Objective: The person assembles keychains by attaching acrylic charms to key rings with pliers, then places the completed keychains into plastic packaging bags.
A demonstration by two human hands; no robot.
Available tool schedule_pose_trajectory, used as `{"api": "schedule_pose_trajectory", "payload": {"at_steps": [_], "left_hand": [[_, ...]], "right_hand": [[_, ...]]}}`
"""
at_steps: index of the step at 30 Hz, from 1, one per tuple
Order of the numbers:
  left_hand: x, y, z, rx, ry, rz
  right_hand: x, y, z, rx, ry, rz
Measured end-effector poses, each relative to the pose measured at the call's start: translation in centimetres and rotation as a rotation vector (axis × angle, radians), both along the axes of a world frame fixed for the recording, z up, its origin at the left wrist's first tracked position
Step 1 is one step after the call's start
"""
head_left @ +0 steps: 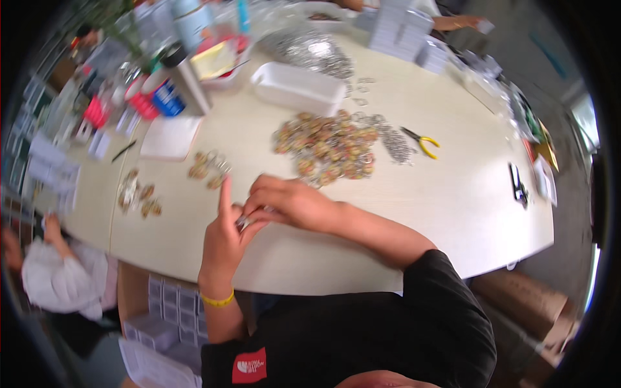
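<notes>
My left hand, with a yellow band at its wrist, meets my right hand over the near edge of the table. Thumbs and fingers of both pinch a small silvery metal piece; the fingers cover most of it, so its exact kind is hidden. The left index finger points up, close to a small group of gold-coloured round pendants with metal rings. Beyond my right hand lies a large heap of similar pendants. Small metal rings are strewn at its right side.
Yellow-handled pliers lie right of the heap. Behind it are a white plastic box and a clear bag of metal rings. A notepad, flask and cups stand left. Another person sits at far left.
</notes>
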State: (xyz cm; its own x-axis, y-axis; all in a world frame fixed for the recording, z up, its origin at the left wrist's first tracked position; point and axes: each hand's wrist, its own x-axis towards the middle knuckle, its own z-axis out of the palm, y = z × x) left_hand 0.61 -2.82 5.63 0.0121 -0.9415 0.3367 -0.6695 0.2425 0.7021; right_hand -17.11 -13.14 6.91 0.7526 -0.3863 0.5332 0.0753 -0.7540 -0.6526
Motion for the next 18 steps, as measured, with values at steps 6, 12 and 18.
{"api": "schedule_pose_trajectory", "payload": {"at_steps": [6, 12, 18], "left_hand": [[-0.8, -0.3, -0.6, 0.035, 0.027, -0.037], [0.0, -0.7, -1.2, -0.205, -0.203, -0.074], [2.4, -0.1, -0.4, -0.049, 0.025, 0.057]], "right_hand": [[0.1, 0.5, -1.1, -0.174, 0.104, -0.091], [0.1, 0.0, -1.1, 0.012, -0.001, 0.102], [-0.9, -0.2, 1.4, 0.975, -0.189, 0.538]]}}
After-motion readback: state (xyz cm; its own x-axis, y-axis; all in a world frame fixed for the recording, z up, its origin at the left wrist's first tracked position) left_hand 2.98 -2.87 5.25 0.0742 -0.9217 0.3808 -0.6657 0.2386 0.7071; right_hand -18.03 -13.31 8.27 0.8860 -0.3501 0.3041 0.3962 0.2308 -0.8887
